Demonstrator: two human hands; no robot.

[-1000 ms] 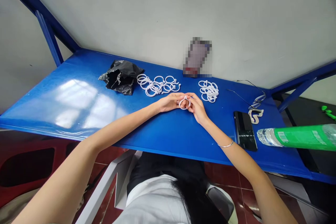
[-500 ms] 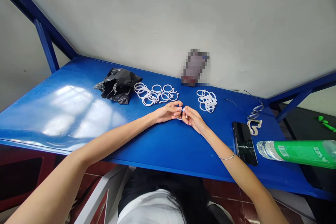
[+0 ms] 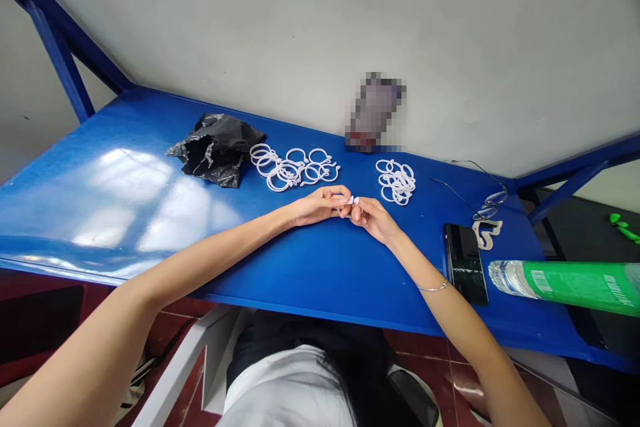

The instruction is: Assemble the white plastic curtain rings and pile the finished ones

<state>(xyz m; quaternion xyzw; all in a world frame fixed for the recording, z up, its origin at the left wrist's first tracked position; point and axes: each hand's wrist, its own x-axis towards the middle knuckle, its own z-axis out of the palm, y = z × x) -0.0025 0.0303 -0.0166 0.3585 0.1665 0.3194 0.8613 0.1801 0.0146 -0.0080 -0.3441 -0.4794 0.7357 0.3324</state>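
Note:
Between my two hands is a white plastic curtain ring (image 3: 354, 200), mostly covered by my fingers; its small clasp ends show at the top. My left hand (image 3: 324, 205) pinches one side of it, and my right hand (image 3: 374, 217) pinches the other, the fingertips almost meeting. Behind my left hand lies a loose heap of similar white rings (image 3: 290, 171), several with their ends apart. A smaller, tighter pile of white rings (image 3: 397, 181) sits beyond my right hand.
A crumpled black plastic bag (image 3: 217, 147) lies at the left of the blue table (image 3: 280, 267). On the right are a phone (image 3: 466, 263), eyeglasses (image 3: 493, 203), a whitish curved piece (image 3: 487, 235) and a green-labelled bottle (image 3: 565, 285). A blurred-out object (image 3: 375, 113) leans on the wall.
The ring's two white ends, turned partly away before, now show close together between my fingertips. My hands stay joined over the table while the view has shifted slightly.

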